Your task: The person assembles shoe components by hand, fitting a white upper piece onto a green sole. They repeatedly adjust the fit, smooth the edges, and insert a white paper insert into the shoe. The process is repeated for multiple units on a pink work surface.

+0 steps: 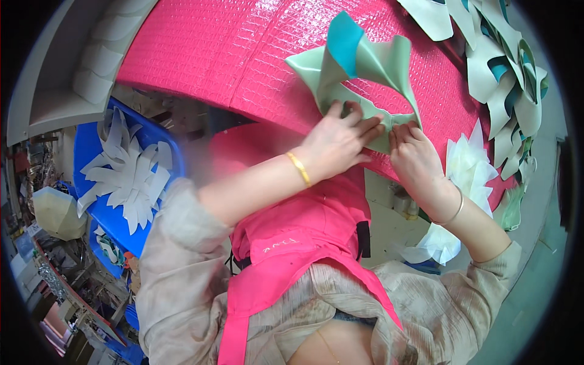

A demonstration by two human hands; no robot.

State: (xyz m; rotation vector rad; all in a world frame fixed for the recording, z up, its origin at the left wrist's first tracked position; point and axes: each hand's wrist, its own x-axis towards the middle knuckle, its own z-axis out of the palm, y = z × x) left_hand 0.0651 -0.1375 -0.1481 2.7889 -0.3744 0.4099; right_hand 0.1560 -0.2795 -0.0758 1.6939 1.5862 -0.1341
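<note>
A pale green shoe upper (389, 58) with a teal inner side stands up from the pink-covered work surface, bent into a loop with its near edge toward me. My left hand (344, 137) reaches across from the left, bent fingers gripping that near edge. Close beside it, my right hand (417, 152) pinches the same edge with its fingertips. Both thumbs are partly hidden, and what lies under the fingertips is too small to make out.
The shiny pink quilted cover (201, 52) curves to the near edge. A pile of pale uppers with teal linings (505, 85) lies at right, above white sheets (468, 167). A blue bin (115, 207) at left holds pale strips (131, 176). A grey cabinet (67, 106) stands at upper left.
</note>
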